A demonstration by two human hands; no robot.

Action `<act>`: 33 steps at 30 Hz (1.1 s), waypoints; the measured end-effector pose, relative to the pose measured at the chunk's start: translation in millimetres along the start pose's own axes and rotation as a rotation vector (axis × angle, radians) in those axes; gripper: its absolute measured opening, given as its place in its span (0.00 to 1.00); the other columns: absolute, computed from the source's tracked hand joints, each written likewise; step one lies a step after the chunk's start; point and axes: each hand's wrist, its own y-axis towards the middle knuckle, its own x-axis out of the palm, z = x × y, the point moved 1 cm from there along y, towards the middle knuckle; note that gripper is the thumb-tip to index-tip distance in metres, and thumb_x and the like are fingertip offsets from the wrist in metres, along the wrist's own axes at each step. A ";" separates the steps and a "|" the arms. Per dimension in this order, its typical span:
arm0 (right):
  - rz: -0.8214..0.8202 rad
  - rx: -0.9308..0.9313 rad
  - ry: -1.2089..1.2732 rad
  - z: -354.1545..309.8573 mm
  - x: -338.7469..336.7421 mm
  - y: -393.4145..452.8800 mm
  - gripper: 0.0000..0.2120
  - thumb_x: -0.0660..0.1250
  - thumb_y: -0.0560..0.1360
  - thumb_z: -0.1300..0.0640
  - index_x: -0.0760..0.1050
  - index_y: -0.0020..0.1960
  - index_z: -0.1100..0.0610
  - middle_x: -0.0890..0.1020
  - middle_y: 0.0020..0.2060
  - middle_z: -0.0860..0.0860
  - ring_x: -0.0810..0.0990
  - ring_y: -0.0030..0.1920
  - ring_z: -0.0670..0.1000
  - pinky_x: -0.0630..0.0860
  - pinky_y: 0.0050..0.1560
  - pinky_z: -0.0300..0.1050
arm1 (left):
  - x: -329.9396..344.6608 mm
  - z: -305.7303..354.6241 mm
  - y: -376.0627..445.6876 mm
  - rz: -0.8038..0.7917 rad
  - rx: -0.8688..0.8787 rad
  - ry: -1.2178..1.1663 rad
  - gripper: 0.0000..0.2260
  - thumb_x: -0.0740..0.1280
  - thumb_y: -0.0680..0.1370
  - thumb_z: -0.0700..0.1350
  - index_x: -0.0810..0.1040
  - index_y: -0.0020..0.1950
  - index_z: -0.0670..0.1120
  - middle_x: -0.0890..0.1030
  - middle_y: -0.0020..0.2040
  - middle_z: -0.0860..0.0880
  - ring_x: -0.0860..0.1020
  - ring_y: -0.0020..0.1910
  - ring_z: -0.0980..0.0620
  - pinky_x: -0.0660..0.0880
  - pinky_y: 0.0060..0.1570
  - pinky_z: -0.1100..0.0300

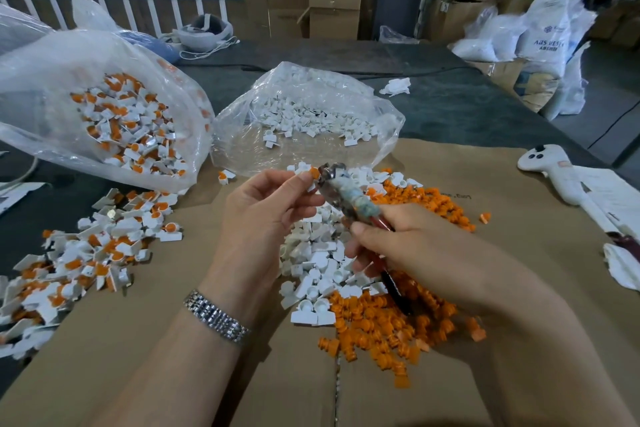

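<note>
**Item: white cap with orange plug, held at the pliers**

Position. The left hand pinches one white cap between thumb and fingertips. The cap's orange plug is turned toward the head of the pliers. The piece is held in the air above the cardboard sheet, over the loose stock. The right hand grips the pliers with its fingers curled round the wrapped handles. Whether the tool already bites on the plug cannot be told.

Risks.
- The pinch is small and close to the metal head, so a slip of the tool could nip a fingertip.
- Too hard a squeeze could crack the cap or seat the plug crooked.
- A dropped piece would probably vanish among identical parts below.

Surroundings.
- Loose white caps lie heaped directly under the hands.
- Loose orange plugs lie beside and around that heap.
- Finished pieces are spread to the left, with more in a clear bag.
- A second bag, holding white caps, lies open just behind the work and crowds the reach forward.
- A white controller lies at the right, and a crumpled tissue lies on the dark table.
- A metal watch is on the left wrist.
</note>
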 end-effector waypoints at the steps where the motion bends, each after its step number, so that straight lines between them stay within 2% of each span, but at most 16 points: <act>1: -0.003 -0.003 -0.007 -0.2 1.0 0.2 0.12 0.59 0.84 0.47 0.78 0.52 0.53 0.85 0.46 0.49 0.84 0.46 0.47 0.81 0.53 0.45 | -0.5 -1.1 0.2 0.005 0.005 0.009 0.05 0.77 0.71 0.41 0.83 0.44 0.43 0.86 0.44 0.42 0.85 0.41 0.48 0.81 0.40 0.63; 4: 0.004 -0.018 -0.044 0.2 3.0 2.1 0.13 0.59 0.84 0.47 0.78 0.51 0.54 0.84 0.43 0.48 0.84 0.43 0.46 0.81 0.49 0.44 | -1.1 -2.3 0.5 0.001 0.010 0.056 0.03 0.76 0.73 0.40 0.83 0.43 0.43 0.86 0.43 0.42 0.85 0.40 0.49 0.81 0.41 0.62; 7: 0.032 -0.038 -0.076 1.0 2.1 1.8 0.17 0.60 0.83 0.45 0.78 0.47 0.56 0.83 0.36 0.48 0.83 0.37 0.45 0.80 0.44 0.42 | -2.7 1.4 2.6 -0.026 -0.015 0.076 0.09 0.77 0.69 0.43 0.82 0.45 0.41 0.85 0.40 0.44 0.84 0.38 0.49 0.81 0.39 0.63; 9: 0.047 -0.051 -0.134 1.4 -0.8 -0.1 0.18 0.60 0.82 0.42 0.78 0.45 0.55 0.83 0.34 0.49 0.82 0.34 0.47 0.78 0.40 0.40 | -4.9 4.2 4.6 -0.047 -0.037 0.091 0.09 0.77 0.67 0.43 0.82 0.43 0.41 0.84 0.37 0.44 0.84 0.36 0.49 0.80 0.37 0.63; 12: 0.076 -0.067 -0.180 2.6 -3.4 -1.2 0.19 0.61 0.81 0.41 0.78 0.43 0.55 0.83 0.35 0.53 0.82 0.35 0.51 0.78 0.38 0.45 | -7.3 5.0 5.6 -0.072 -0.048 0.114 0.05 0.77 0.67 0.43 0.84 0.39 0.44 0.84 0.36 0.44 0.85 0.36 0.49 0.81 0.37 0.64; 18: 0.140 -0.078 -0.258 2.9 5.5 4.1 0.20 0.60 0.81 0.42 0.76 0.42 0.56 0.82 0.36 0.58 0.80 0.36 0.57 0.78 0.41 0.56 | -6.6 3.7 5.4 -0.057 -0.065 0.115 0.08 0.76 0.68 0.42 0.83 0.42 0.40 0.84 0.36 0.43 0.85 0.36 0.49 0.81 0.37 0.64; 19: 0.150 -0.073 -0.266 3.6 6.7 5.2 0.20 0.60 0.82 0.42 0.75 0.41 0.55 0.81 0.36 0.58 0.79 0.34 0.57 0.78 0.38 0.53 | -6.4 3.8 5.5 -0.052 -0.069 0.110 0.07 0.76 0.68 0.41 0.82 0.42 0.40 0.84 0.36 0.43 0.85 0.35 0.50 0.81 0.37 0.64; 21: 0.179 -0.071 -0.301 4.2 10.6 6.6 0.18 0.59 0.82 0.41 0.73 0.40 0.52 0.78 0.32 0.53 0.73 0.28 0.49 0.73 0.30 0.42 | -5.7 3.3 5.5 -0.036 -0.074 0.101 0.08 0.76 0.68 0.41 0.82 0.43 0.39 0.84 0.36 0.44 0.85 0.35 0.50 0.81 0.37 0.64; 23: 0.186 -0.065 -0.317 2.7 17.4 7.5 0.18 0.58 0.82 0.41 0.73 0.42 0.51 0.78 0.33 0.49 0.75 0.29 0.46 0.73 0.29 0.38 | -4.3 2.7 5.2 -0.019 -0.079 0.083 0.09 0.75 0.67 0.41 0.82 0.43 0.39 0.84 0.36 0.43 0.85 0.35 0.50 0.81 0.37 0.64; 25: 0.167 -0.066 -0.282 1.7 25.6 9.0 0.17 0.56 0.83 0.42 0.73 0.45 0.52 0.82 0.38 0.52 0.82 0.37 0.52 0.81 0.40 0.49 | -3.4 2.1 5.0 0.010 -0.070 0.069 0.11 0.75 0.67 0.41 0.81 0.45 0.37 0.85 0.36 0.43 0.85 0.35 0.50 0.81 0.37 0.64; 26: 0.163 -0.067 -0.259 0.7 29.4 9.4 0.17 0.56 0.84 0.43 0.73 0.45 0.52 0.82 0.39 0.53 0.83 0.39 0.54 0.81 0.43 0.55 | -3.6 1.6 5.5 0.026 -0.063 0.074 0.11 0.75 0.68 0.41 0.81 0.46 0.37 0.85 0.36 0.43 0.85 0.35 0.51 0.81 0.37 0.64; 28: 0.170 -0.059 -0.248 -0.2 33.5 10.9 0.16 0.56 0.84 0.44 0.73 0.45 0.52 0.82 0.39 0.54 0.83 0.39 0.56 0.81 0.43 0.59 | -5.2 1.0 7.0 0.045 -0.061 0.091 0.08 0.75 0.70 0.39 0.81 0.46 0.37 0.85 0.37 0.42 0.85 0.35 0.51 0.81 0.37 0.65; 30: 0.186 -0.049 -0.269 0.4 34.6 11.7 0.16 0.56 0.84 0.43 0.72 0.44 0.51 0.81 0.37 0.52 0.82 0.37 0.53 0.80 0.38 0.54 | -6.8 1.2 7.3 0.044 -0.074 0.106 0.08 0.76 0.70 0.40 0.82 0.44 0.38 0.85 0.37 0.42 0.85 0.36 0.51 0.81 0.37 0.65; 33: 0.245 -0.053 -0.345 1.2 34.4 11.3 0.16 0.56 0.84 0.42 0.71 0.43 0.50 0.76 0.33 0.49 0.73 0.29 0.47 0.69 0.27 0.41 | -8.0 0.8 6.1 0.031 -0.112 0.100 0.06 0.76 0.68 0.41 0.83 0.41 0.40 0.85 0.36 0.42 0.85 0.36 0.51 0.81 0.37 0.65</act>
